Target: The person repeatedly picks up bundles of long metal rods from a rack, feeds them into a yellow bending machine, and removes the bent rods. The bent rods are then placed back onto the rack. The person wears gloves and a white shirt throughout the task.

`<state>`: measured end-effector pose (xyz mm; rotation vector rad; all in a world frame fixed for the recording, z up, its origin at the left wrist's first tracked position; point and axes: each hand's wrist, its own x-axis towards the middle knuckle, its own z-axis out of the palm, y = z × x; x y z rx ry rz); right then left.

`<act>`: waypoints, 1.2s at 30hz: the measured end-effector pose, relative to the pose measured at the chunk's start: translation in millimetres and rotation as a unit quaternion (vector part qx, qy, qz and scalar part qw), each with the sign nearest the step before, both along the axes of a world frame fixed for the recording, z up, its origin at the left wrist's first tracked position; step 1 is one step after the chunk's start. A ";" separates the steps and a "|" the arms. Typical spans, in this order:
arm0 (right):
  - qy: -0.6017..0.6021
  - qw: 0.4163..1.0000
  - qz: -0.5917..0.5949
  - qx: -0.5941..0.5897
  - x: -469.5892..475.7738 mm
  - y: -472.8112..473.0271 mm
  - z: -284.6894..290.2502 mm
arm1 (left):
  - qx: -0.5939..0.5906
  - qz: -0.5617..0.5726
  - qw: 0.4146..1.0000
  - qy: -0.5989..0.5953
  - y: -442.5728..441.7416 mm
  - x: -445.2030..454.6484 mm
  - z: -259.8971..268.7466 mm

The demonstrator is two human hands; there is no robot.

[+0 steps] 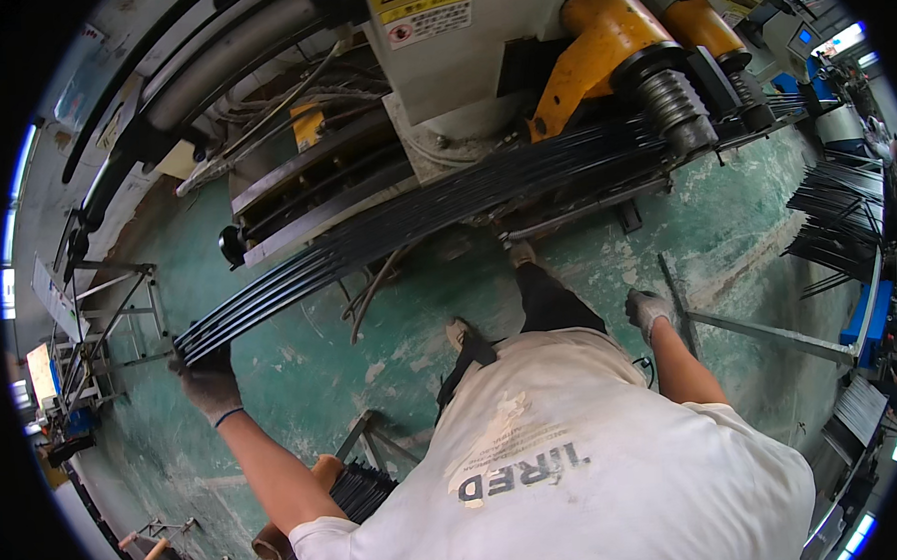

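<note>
My left hand [210, 384], in a soiled work glove, grips the near end of a bundle of long, thin black rods [327, 259]. From that hand the bundle slants up to the right, across the front of a machine [440, 78], and passes beneath its orange arm [588, 41] and a spring-loaded metal cylinder [677, 105]. Lower on the right, my right hand [649, 312] hangs beside my body, also gloved. Its fingers look curled in, and nothing shows in them. It is apart from the rods and near a metal frame bar [766, 334].
Loose hoses [374, 294] hang below the bundle. A brown cardboard tube [280, 541] and more black rods [356, 494] lie behind my left elbow. Stacked black rods [840, 221] stand at the right. A metal stand [120, 313] is on the far left. Green worn floor [310, 383] surrounds my feet.
</note>
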<state>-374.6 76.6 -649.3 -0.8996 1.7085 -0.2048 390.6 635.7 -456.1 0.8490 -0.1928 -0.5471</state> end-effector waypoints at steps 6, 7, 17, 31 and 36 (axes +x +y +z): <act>0.019 0.998 0.058 -0.001 37.7 -82.0 3.5 | -0.045 0.328 0.935 0.129 -95.6 -75.7 -12.8; 0.010 0.997 0.077 0.004 42.4 -103.3 4.8 | -0.037 0.325 0.932 0.159 -102.8 -98.9 -25.7; 0.133 0.854 0.493 -0.098 15.6 -227.5 -51.4 | -0.033 0.095 0.927 0.360 -324.2 -298.3 -105.3; -0.055 0.969 0.135 -0.198 49.2 -163.3 77.7 | -0.066 -0.133 0.976 0.160 -321.4 -282.6 -56.5; -0.232 0.892 -0.039 -0.387 91.1 -171.9 164.6 | -0.003 -0.056 0.984 0.170 -331.2 -304.1 -25.0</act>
